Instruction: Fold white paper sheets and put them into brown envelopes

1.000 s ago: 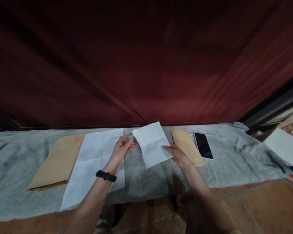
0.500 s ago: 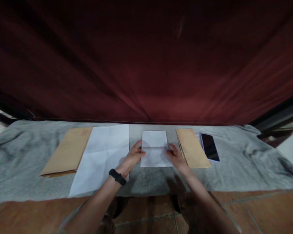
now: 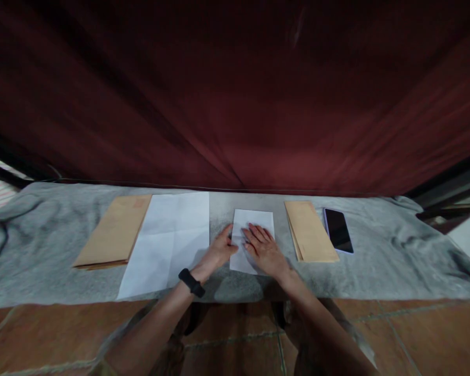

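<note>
Where the small paper (image 3: 254, 216) was tipped up in the air a second ago, in the head view it now lies down on the gray cloth (image 3: 384, 261). Half a second ago, both hands were at its two sides. Now the right hand (image 3: 267, 254) is spread flat on top of it and grips nothing. The left hand (image 3: 220, 249) is at its left edge, thumb and finger apart; I cannot tell if they pinch it or just touch it. I think this means the small paper is being kept in place and pressed smooth.

Now the counting, in the same view. There is one small paper and one big paper (image 3: 172, 235), which lies near its left side and has fold lines. There are two brown piles. The left pile (image 3: 113, 230) is well left of the small paper and has more than one envelope, too blurry to count. The right pile (image 3: 315, 232) is near its right side and looks like two or more. There is one phone (image 3: 338, 231), farther right of the small paper, and one red curtain (image 3: 238, 104) behind it. One black band (image 3: 191, 282) is left of the small paper, just behind the left hand.
</note>
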`<state>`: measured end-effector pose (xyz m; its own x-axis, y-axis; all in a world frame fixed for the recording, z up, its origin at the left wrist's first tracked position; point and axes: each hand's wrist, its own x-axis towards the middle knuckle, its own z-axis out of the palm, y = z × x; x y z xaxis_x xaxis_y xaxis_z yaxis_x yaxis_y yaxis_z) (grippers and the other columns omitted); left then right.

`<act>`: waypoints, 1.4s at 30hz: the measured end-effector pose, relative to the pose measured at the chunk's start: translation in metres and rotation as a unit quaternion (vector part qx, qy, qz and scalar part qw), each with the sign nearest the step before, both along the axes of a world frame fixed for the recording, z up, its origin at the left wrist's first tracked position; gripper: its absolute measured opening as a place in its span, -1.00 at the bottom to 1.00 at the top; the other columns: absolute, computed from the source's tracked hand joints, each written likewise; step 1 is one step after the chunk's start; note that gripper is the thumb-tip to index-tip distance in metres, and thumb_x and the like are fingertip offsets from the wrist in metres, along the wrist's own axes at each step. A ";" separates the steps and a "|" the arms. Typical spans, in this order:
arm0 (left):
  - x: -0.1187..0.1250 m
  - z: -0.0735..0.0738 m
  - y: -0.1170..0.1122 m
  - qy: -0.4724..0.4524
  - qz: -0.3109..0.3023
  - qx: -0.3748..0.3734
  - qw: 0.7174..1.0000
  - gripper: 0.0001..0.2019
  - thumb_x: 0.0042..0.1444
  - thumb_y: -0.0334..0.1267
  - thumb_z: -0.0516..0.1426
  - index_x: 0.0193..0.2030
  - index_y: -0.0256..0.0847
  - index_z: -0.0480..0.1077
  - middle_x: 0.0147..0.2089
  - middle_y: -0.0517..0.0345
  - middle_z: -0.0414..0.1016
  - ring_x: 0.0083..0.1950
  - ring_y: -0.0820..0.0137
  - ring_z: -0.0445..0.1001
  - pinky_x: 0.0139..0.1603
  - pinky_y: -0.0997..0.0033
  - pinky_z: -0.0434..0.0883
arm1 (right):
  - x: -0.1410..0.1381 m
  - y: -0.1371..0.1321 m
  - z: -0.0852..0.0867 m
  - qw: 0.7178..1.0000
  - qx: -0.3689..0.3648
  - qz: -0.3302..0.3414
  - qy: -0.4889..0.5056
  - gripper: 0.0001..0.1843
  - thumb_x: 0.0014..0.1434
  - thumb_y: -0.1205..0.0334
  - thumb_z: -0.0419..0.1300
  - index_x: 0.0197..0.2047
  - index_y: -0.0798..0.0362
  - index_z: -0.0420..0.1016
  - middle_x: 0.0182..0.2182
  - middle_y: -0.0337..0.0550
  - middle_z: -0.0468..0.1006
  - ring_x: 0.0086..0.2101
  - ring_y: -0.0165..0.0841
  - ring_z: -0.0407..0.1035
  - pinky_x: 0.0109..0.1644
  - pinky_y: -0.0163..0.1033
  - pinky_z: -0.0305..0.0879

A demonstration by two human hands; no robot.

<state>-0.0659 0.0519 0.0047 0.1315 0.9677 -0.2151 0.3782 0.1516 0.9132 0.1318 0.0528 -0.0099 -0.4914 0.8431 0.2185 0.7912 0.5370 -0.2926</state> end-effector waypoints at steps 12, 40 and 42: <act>0.016 0.005 -0.003 0.376 -0.044 0.277 0.883 -0.56 0.33 -0.37 -0.04 0.32 -0.30 0.31 0.32 -0.16 0.38 0.36 0.17 0.33 0.35 0.10 0.30 | -0.005 -0.003 -0.009 0.998 0.031 -0.016 -0.045 -0.45 0.44 0.04 0.01 0.43 -0.06 0.21 0.43 -0.11 0.13 0.40 -0.14 0.05 0.45 0.08 0.02; 0.037 -0.016 -0.044 0.440 -0.156 0.276 0.840 -0.44 0.41 -0.12 -0.09 0.46 -0.34 0.11 0.50 -0.14 0.10 0.54 0.13 -0.01 0.51 -0.11 -0.04 | 0.014 -0.010 -0.022 0.994 0.034 -0.087 -0.050 -0.41 0.47 0.12 -0.17 0.47 0.12 0.09 0.44 0.03 0.08 0.42 -0.16 -0.02 0.46 0.08 -0.07; 0.038 -0.012 -0.054 0.444 -0.185 0.273 0.833 -0.40 0.40 -0.07 -0.08 0.45 -0.41 0.10 0.51 -0.21 0.08 0.55 0.10 -0.04 0.50 -0.16 -0.06 | 0.015 -0.011 -0.022 0.995 0.032 -0.084 -0.051 -0.41 0.47 0.12 -0.17 0.47 0.14 0.09 0.44 0.05 0.08 0.41 -0.15 -0.01 0.45 0.09 -0.06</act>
<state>-0.0276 -0.0017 -0.0071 0.4658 0.8818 0.0735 0.8703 -0.4716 0.1423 0.1464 0.0423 -0.0317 -0.3672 0.9014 0.2294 0.8954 0.4093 -0.1754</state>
